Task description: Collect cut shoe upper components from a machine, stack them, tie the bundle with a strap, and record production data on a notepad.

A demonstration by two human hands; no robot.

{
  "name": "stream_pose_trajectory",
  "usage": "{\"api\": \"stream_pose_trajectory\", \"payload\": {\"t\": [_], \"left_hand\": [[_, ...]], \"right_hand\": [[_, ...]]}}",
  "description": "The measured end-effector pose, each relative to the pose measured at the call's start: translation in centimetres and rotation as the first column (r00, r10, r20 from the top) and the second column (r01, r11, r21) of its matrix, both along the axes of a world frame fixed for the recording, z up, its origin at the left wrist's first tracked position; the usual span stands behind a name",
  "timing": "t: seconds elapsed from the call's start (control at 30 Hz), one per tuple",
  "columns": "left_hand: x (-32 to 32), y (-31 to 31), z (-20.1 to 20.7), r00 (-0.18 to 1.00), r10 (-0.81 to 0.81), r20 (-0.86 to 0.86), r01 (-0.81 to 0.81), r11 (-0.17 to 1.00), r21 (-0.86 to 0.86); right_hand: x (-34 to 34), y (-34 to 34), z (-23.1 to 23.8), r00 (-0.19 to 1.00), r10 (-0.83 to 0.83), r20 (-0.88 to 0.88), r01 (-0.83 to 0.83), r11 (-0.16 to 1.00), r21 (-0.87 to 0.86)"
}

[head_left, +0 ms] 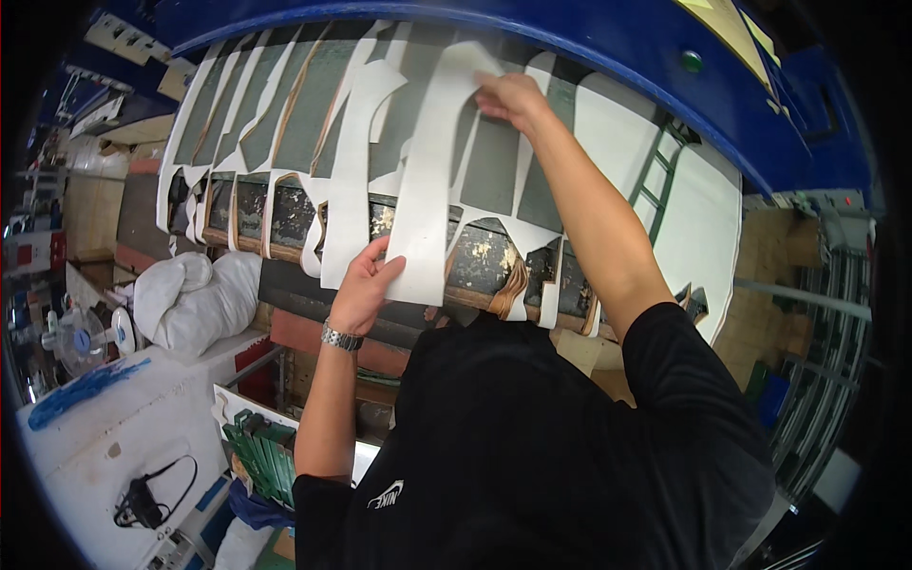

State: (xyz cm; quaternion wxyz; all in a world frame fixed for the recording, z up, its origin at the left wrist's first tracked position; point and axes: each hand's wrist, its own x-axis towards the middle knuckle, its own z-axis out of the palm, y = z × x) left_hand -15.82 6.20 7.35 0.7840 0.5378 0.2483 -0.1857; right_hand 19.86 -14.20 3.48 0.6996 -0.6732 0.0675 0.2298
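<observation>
A long white cut-out piece of sheet material (426, 195) is lifted above the work surface, its far end blurred. My left hand (359, 293), with a metal watch at the wrist, grips its near left edge, thumb on top. At the far end, my right hand (513, 101) has its fingers closed on the piece's right edge. Just left of it is a second white cut-out piece (350, 180). Under both is a white sheet (627, 123) with long cut-out gaps, over a dark grey-green bed (489, 166). Layered brown edges show along the gaps.
A blue machine beam (427, 24) runs across the far side, close beyond my right hand. Left of the bed are a bulky white bag (195, 299), a small fan (90, 334) and a white table (85, 446) with a black pouch (142, 502). Green slatted parts (261, 454) stand near my left elbow.
</observation>
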Motion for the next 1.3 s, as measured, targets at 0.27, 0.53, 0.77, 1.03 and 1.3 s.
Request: {"api": "stream_pose_trajectory", "payload": {"t": [0.27,0.53,0.77,1.03,1.3], "left_hand": [[-4.8,0.2,-4.3,0.995,0.092,-0.047,-0.081,0.978,0.193],[-4.5,-1.2,-1.9,1.000,0.016,0.011,-0.020,0.752,0.659],[2.4,-13.5,-0.9,0.982,-0.147,0.117,0.028,0.729,0.684],[10.2,-23.4,-2.8,0.774,-0.593,0.223,-0.051,0.292,0.955],[11.4,-24.8,-7.1,0.771,-0.612,0.179,-0.063,0.206,0.976]], "right_hand": [[-6.7,-24.1,4.0,0.657,0.749,0.089,0.088,0.042,-0.995],[-2.0,-34.9,4.8,0.232,0.971,-0.063,0.266,-0.125,-0.956],[-3.9,-32.8,7.3,0.661,0.747,-0.063,-0.006,-0.078,-0.997],[-7.6,-36.2,-1.7,0.957,0.249,0.149,0.005,0.502,-0.865],[-6.7,-32.1,-1.5,0.904,0.229,0.362,0.141,0.639,-0.756]]}}
